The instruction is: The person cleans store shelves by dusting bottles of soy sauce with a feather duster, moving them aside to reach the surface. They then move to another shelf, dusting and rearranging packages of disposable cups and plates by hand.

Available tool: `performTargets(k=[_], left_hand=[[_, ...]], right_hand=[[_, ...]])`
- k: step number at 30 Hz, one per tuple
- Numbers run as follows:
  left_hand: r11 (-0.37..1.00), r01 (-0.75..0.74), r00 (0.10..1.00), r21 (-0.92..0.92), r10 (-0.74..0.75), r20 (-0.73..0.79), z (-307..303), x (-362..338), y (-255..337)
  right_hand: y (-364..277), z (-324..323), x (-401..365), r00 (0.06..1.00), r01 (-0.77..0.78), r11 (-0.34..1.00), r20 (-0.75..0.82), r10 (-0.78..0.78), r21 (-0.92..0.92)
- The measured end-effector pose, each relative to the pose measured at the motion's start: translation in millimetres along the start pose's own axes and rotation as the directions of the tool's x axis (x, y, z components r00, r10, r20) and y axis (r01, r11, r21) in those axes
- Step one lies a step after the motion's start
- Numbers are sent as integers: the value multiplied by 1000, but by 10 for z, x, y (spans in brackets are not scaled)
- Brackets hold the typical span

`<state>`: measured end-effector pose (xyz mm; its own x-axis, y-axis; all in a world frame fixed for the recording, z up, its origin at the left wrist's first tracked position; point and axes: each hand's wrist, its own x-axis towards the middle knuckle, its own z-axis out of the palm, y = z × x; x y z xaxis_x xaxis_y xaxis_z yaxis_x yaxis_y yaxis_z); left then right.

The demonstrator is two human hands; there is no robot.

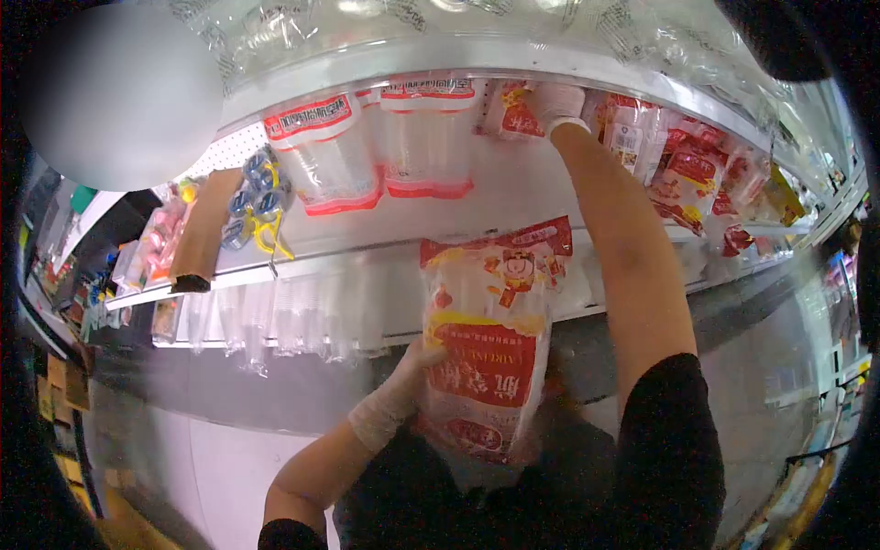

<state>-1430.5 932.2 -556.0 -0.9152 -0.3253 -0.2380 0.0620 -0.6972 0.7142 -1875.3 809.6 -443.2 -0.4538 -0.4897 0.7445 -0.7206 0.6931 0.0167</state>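
My left hand (pixel 420 368), in a thin whitish glove, is closed on the left side of a clear pack of plastic cups (pixel 486 357). This pack has red and yellow printing with a cartoon figure, and stands upright in front of my body. My right arm stretches up to the shelf. There my gloved right hand (pixel 557 103) is right at a smaller red-printed pack (pixel 521 112) under the shelf above; its fingers are too indistinct to read. More red-printed packs (pixel 687 174) lie to the right of that hand.
Two clear cup packs with pink bottoms, one at the left (pixel 325 156) and one beside it (pixel 427 142), stand on the white shelf (pixel 367 234). A brown cardboard strip (pixel 209 229) and blue-and-yellow items (pixel 259 206) are farther left. Stacked clear cups (pixel 293 316) fill a lower shelf.
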Motion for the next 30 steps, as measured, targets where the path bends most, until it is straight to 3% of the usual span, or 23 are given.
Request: performTargets(k=[3,5,9,13,19,22,25,26,28,30], left_hand=[[999,-20,1000,-27,20,-3,-26,-16,-6],[997,-47,999,-53,48,19,82,-88,53],[994,15,1000,-104,-15,2,-49,-139,-10],[994,-20,999,-112,24,32,111,-197,98],[991,-95,989,-97,105,106,216,-153,85],[986,-137,975,-96,151,161,180,-91,32],[982,-100,972,-163,131,195,86,78,-23],[977,-74,972,-202,116,205,72,144,-23],[987,-144,978,-72,153,142,422,167,250],[972,-233,958,-1,230,173,636,360,461]], right_hand=[[-194,-256,-101,951,159,986,263,-164,42],[-239,164,-191,977,171,967,98,-192,188],[17,235,-347,966,177,865,86,-244,469],[224,-122,-362,948,-5,866,278,-155,501],[453,-244,-467,899,47,852,351,-264,521],[506,-151,-439,891,-31,825,389,-233,564],[559,-68,-570,935,62,774,236,-266,630],[571,-95,-581,915,47,782,288,-284,622],[560,-346,-575,865,23,796,387,-318,604],[596,-755,-607,809,-239,693,534,-245,681]])
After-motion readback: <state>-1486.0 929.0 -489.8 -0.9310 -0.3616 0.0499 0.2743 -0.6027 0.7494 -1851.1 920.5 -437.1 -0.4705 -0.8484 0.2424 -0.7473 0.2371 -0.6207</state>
